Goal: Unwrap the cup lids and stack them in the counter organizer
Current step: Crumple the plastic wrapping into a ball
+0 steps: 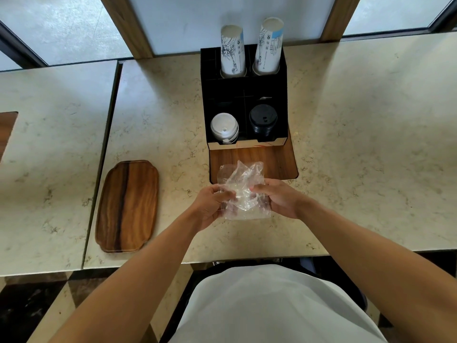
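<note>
The person's left hand & right hand both pinch a crinkly clear plastic bag, fingers curled tight on it from each side, held just above the counter; can't tell if any lids are inside. Past the fingertips sits the black organizer, w/ a stack of white lids in its near left slot, a stack of black lids in the near right slot, & two stacks of paper cups at the back. Off to the left of the left hand's fingers lies a wooden tray, well apart.
</note>
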A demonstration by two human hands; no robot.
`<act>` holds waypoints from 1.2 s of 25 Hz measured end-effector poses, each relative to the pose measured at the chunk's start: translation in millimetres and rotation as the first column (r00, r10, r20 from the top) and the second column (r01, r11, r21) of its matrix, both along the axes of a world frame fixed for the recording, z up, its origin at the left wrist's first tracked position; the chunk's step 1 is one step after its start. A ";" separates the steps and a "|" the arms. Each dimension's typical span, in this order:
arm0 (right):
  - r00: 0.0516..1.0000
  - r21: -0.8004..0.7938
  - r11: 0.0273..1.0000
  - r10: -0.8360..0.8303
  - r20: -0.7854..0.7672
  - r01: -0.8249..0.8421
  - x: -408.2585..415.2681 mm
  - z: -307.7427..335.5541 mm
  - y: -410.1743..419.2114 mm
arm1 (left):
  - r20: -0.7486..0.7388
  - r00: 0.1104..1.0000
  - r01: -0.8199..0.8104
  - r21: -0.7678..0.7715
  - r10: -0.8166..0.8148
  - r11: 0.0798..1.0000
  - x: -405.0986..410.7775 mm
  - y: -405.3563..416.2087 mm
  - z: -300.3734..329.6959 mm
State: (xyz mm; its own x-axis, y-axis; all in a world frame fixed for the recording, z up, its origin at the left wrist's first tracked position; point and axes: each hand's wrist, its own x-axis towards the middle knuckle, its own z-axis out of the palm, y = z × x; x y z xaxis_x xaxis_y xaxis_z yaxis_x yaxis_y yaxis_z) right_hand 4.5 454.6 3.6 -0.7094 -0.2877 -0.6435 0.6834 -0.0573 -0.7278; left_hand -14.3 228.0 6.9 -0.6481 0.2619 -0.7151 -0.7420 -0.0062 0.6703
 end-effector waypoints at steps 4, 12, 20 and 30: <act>0.997 0.086 0.994 -0.073 0.003 0.073 0.2 -3.9 -5.1 | 0.009 0.999 0.045 -0.005 -0.045 0.999 0.4 -4.6 1.5; 0.997 0.015 0.997 -0.079 0.017 0.079 -1.9 -0.8 -7.5 | 0.065 0.998 -0.031 0.059 0.027 0.998 -9.8 -10.3 7.4; 0.904 -0.355 0.843 -0.313 0.290 0.405 -13.1 -2.9 -6.8 | 0.246 0.927 -0.347 0.279 0.283 0.895 -15.1 -7.3 9.3; 0.949 -0.239 0.952 -0.120 0.290 0.193 -19.7 -7.1 4.2 | 0.133 0.991 0.003 0.054 -0.010 0.999 -16.5 -15.2 7.1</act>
